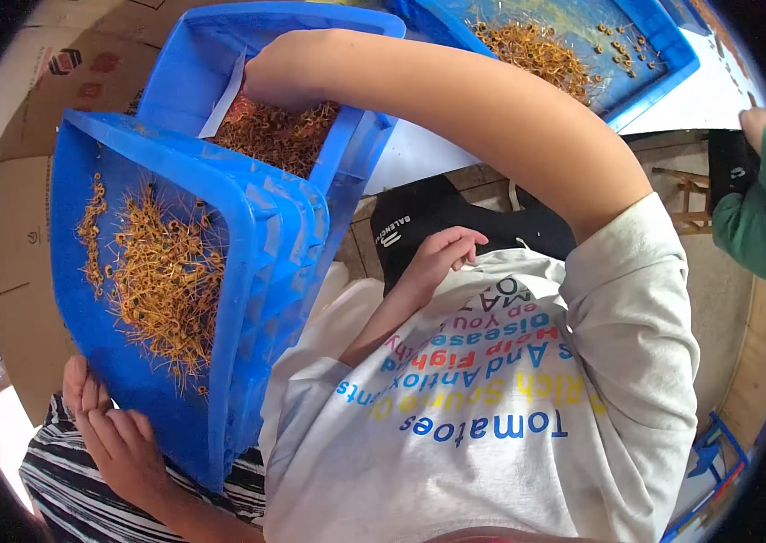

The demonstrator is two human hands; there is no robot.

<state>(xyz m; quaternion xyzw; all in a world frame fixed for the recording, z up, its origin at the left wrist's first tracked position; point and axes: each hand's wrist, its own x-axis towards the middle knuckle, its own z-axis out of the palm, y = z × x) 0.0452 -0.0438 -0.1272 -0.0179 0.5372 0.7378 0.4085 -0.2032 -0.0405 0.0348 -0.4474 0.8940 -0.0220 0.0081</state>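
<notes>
My right hand (279, 68) reaches into a deep blue bin (188, 68), down at a pile of reddish-brown stringy plant pieces (288, 136). Its fingers are hidden, so their grip does not show. A white strip (223, 107) leans inside the bin next to the hand. My left hand (442, 256) rests at my lap near the shirt hem, fingers curled, nothing visible in it. Left of me a tilted blue crate (143, 149) bears a heap of yellow, thread-like plant pieces with small round ends (166, 281). Another person's hand (111, 430) lies at that crate's near edge.
A blue tray (636, 109) with more yellow pieces (541, 59) sits on a white surface (681, 104) at the far right. Cardboard boxes (21, 208) stand at left. Someone in a green sleeve (749, 231) is at the right edge. Striped fabric (84, 480) lies at lower left.
</notes>
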